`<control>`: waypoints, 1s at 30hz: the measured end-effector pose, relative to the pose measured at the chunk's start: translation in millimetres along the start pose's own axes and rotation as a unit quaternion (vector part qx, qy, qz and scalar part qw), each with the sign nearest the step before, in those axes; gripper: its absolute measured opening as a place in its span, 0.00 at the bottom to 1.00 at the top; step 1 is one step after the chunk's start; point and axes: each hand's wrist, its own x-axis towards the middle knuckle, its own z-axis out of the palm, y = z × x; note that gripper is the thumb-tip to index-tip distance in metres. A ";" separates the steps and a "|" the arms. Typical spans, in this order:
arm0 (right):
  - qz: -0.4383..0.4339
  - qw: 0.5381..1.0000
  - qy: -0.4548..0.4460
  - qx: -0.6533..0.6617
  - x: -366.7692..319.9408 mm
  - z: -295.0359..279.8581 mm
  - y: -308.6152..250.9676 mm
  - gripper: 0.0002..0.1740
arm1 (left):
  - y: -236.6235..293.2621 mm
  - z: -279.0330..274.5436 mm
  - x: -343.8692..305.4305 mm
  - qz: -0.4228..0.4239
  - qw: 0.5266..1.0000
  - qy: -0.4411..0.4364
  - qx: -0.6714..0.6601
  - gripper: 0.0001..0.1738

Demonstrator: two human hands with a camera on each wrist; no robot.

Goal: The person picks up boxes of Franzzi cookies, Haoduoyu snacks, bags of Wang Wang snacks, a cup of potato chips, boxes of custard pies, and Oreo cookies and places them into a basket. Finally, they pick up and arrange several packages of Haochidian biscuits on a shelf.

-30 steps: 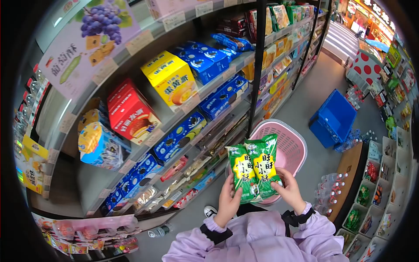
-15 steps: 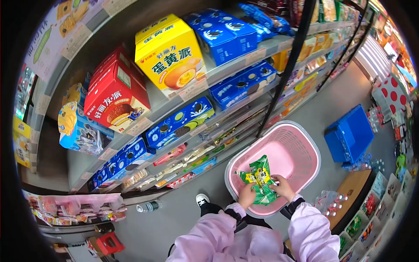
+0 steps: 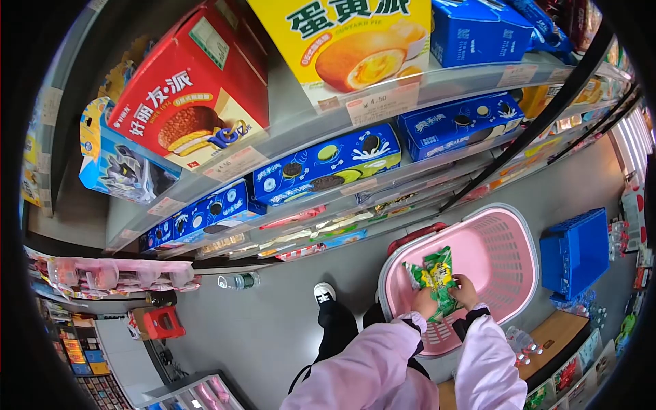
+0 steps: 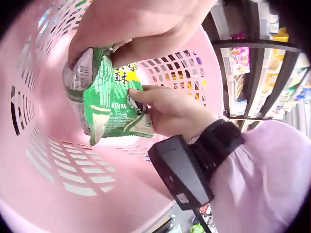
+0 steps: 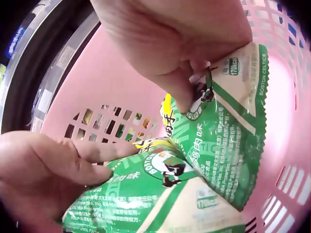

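Note:
Two green snack bags with yellow patches and black lettering are down inside a pink plastic basket [image 3: 488,263], side by side and overlapping. My left hand [image 3: 425,301] grips the left snack bag [image 5: 131,194] at its side, fingers across its front. On the other one, the right snack bag [image 5: 221,138], my right hand [image 3: 466,291] has its thumb pressed over the printed front. In the left wrist view, the left hand [image 4: 141,24] covers the upper part of the bags. The basket's slotted walls surround both hands.
Shelves to the left carry a red box [image 3: 188,96] of pies, a yellow box [image 3: 355,48] and blue cookie boxes [image 3: 328,164]. A blue crate [image 3: 577,253] stands right of the basket. A plastic bottle [image 3: 239,281] lies on the floor near a shoe [image 3: 324,294].
Both hands have lowered the two snack bags from above the basket into it. The head view has shifted, bringing the shelf boxes closer and larger.

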 end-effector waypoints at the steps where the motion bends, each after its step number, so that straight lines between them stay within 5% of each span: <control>1: 0.007 1.000 0.017 0.006 -1.8 -5.6 -1.0 0.30 | 3.5 2.1 -1.5 0.016 0.999 0.029 -0.043 0.18; 9: 0.004 1.000 0.018 -0.008 -9.5 -38.5 20.2 0.29 | -23.7 31.5 16.1 -0.077 0.989 0.086 -0.095 0.20; 14: 0.025 0.999 -0.039 -0.005 -18.0 -55.3 0.7 0.30 | -39.6 33.3 27.8 -0.240 0.968 -0.074 0.007 0.21; 21: 0.073 0.968 -0.167 0.173 -20.7 -51.2 -11.2 0.28 | -51.3 32.6 29.9 -0.204 0.975 -0.048 -0.076 0.20; 23: 0.079 0.942 -0.223 0.238 -20.5 -44.0 -18.1 0.28 | -16.1 -3.8 11.4 -0.200 0.972 -0.040 -0.121 0.20; 27: 0.076 0.892 -0.302 0.328 -3.1 -9.8 -13.7 0.27 | -22.9 0.3 7.2 -0.150 0.968 0.070 -0.189 0.16; 30: 0.094 0.889 -0.320 0.315 6.2 16.8 -14.0 0.27 | -23.5 -10.8 3.1 -0.102 0.981 -0.016 -0.167 0.18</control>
